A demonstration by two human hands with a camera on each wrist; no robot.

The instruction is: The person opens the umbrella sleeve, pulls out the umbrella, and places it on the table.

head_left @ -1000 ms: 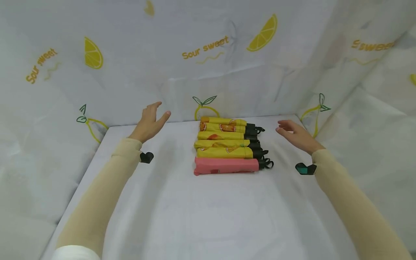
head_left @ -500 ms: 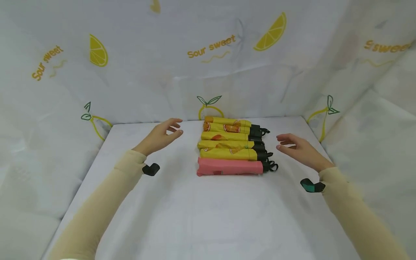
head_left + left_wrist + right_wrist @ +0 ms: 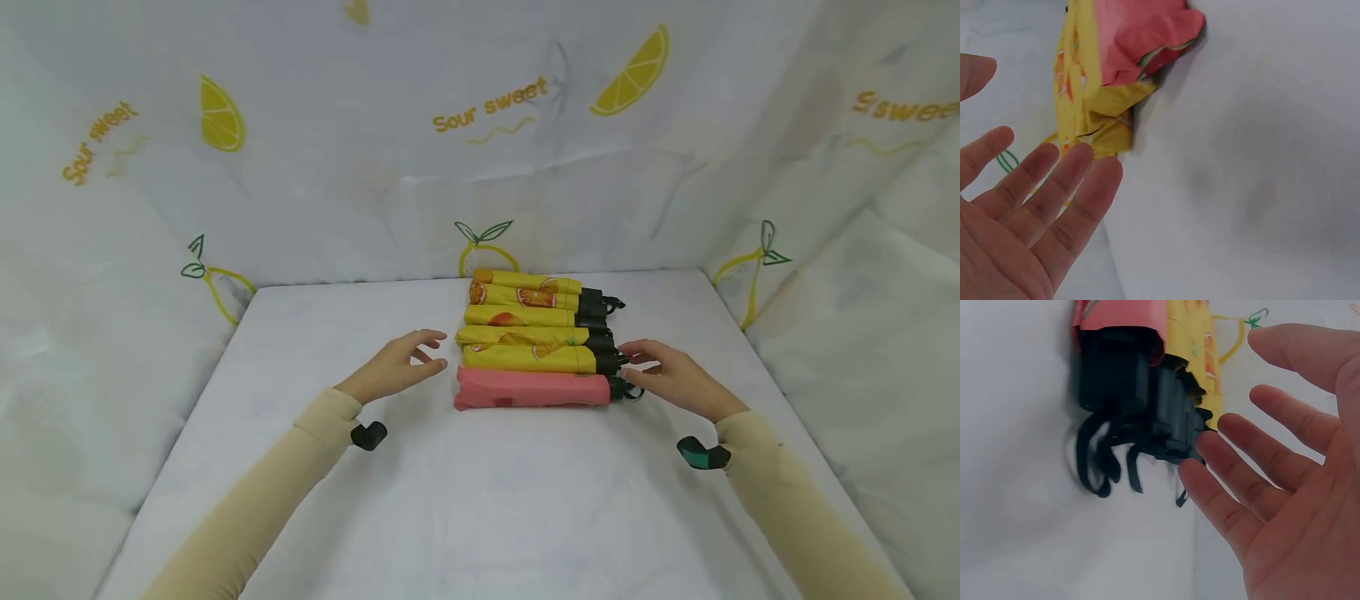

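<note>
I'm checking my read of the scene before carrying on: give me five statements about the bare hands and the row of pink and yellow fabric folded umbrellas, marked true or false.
1. The pink fabric folded umbrella lies nearest the person in the row. True.
2. The bare right hand is nearer the umbrellas' black handles than the bare left hand is. True.
3. The left hand grips the pink umbrella. False: it holds nothing, its fingers off the ends opposite the handles.
4. Five yellow fruit-print fabric folded umbrellas are in the row. True.
5. The yellow umbrellas stand upright. False: they lie side by side on the white tabletop.
</note>
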